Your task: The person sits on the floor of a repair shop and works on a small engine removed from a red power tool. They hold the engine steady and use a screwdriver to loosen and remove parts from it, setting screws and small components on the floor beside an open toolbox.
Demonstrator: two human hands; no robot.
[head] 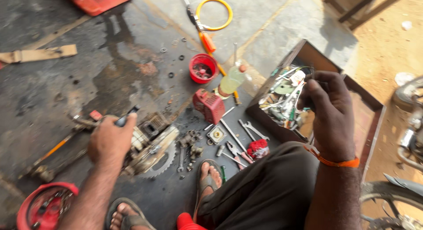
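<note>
The biggest thing in hand is the small engine (pixel 147 146), stripped of its covers and lying on the oily concrete floor (pixel 110 71), left of centre and near the person's feet. It looks like bare metal castings with a toothed flywheel (pixel 161 157) at its near right edge, so I judge it heavy for its size, rigid, and greasy enough to slip. The solid casing would be the safest place to take hold; the flywheel teeth and the fins look sharp and would be poor holds.

The left hand (pixel 110 142) rests on top of the engine's left end, fingers curled around a dark handle (pixel 128 116) that pokes out past the knuckles towards the far side. What kind of tool it is cannot be told.

To the right stands an open wooden toolbox (pixel 370 120), crowded with mixed tools and parts. The right hand (pixel 328 113) hovers over it, fingers pinched on something thin; the item itself is too small and blurred to name.

Between engine and box lie a red engine cover (pixel 209 105), a red cup (pixel 203 68) of small parts farther off, a pale bottle (pixel 232 79), then spanners (pixel 253 131), pliers (pixel 235 151) and loose bolts (pixel 190 144). These small steel pieces are light, hard and probably oily, easy to pinch yet prone to roll.
</note>
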